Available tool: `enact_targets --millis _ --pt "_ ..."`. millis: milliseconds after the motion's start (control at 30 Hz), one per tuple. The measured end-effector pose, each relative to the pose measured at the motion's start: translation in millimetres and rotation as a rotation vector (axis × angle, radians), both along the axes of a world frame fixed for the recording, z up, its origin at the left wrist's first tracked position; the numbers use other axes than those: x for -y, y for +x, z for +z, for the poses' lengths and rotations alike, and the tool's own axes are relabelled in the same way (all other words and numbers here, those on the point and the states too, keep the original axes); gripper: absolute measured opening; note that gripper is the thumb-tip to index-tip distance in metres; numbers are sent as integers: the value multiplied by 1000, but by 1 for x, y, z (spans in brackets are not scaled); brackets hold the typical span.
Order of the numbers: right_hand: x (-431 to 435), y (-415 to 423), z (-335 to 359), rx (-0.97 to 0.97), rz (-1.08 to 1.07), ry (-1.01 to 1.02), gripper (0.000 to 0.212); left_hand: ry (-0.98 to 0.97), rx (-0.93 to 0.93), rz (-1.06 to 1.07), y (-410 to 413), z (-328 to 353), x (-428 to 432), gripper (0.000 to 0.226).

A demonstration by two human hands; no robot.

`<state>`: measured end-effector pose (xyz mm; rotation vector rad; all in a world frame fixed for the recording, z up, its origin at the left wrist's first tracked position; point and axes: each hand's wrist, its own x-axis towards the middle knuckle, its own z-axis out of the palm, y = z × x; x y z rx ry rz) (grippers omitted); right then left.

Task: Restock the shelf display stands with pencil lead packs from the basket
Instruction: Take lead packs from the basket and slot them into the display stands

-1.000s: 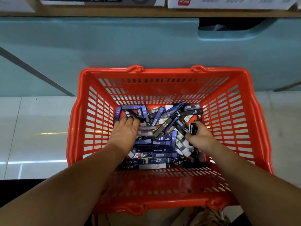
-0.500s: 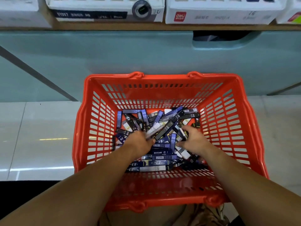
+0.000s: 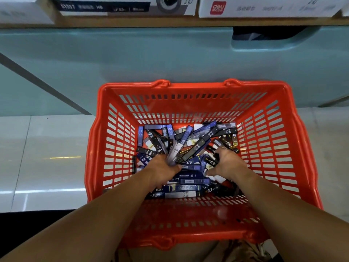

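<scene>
While both forearms reach down into the orange basket (image 3: 188, 86), which stands on the pale tiled floor (image 3: 47, 167) against the teal base panel (image 3: 151, 53) of a shelf unit, the left grip (image 3: 162, 173) is clenched round a small bundle of packs (image 3: 174, 151) whose ends fan upward out of the fist. The right grip (image 3: 229, 164) lies just beside it on the heap, fingers (image 3: 220, 153) curled down among the packs and thumb spread toward the left; whether it actually holds one I cannot tell. The rest of the pencil lead packs (image 3: 190, 181), blue, black and grey, lie in a loose jumble across the basket bottom. At the top edge, white display boxes (image 3: 264, 7) sit on a wooden shelf (image 3: 132, 22).
</scene>
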<state>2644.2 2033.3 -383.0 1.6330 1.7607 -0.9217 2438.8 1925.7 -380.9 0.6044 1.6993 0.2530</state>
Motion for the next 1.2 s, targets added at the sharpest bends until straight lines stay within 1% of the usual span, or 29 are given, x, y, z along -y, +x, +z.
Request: enact_targets --millis 33,167,200,300,433,500,533,567,600,667,700,767,800,900,933,1033,1133,1200 --pt "0 1 0 -5 -2 0 85 -1 1 -4 -1 -1 1 27" --pt "-2 5 4 -81 -68 40 57 51 -20 3 -1 -5 1 23" --pt "-3 7 3 -99 -88 42 54 72 -33 6 -1 -6 1 22" --pt "-5 11 4 -161 -157 18 50 102 -27 38 -3 -7 -2 20" --pt "-9 19 -2 -242 -312 -32 46 97 -7 67 0 -5 -3 21" --pt "-11 22 -1 -261 -365 -42 20 95 -7 70 1 -6 -2 25" --pt "-13 22 -1 -263 -390 -58 17 96 -11 64 1 -7 -2 26" --pt "-13 21 1 -270 -406 -81 20 98 -18 57 0 -8 -1 25" --pt "-14 22 -1 -265 -394 -113 30 102 -23 52 0 -8 0 23" --pt "-13 20 -1 -249 -379 -158 64 108 -29 48 0 -9 1 19" --pt "-13 17 -1 -262 -383 -165 70 110 -34 47 0 -9 1 19" --pt "-11 14 -4 -297 -413 -176 72 104 -49 37 0 -7 2 20" --pt "-11 12 -7 -307 -438 -189 77 99 -56 33 0 -6 2 22" --pt "-11 6 -8 -303 -466 -174 99 80 -57 50 1 -7 2 27" --pt "-11 6 -11 -301 -455 -169 101 75 -57 54 0 -8 1 27" --pt "-5 5 -12 -283 -371 -115 97 67 -67 49 -1 -10 2 25" --pt "2 3 -10 -192 -274 -31 109 63 -66 50 -1 -10 3 26" --pt "4 1 -9 -136 -212 4 106 59 -63 69 0 -11 4 30"
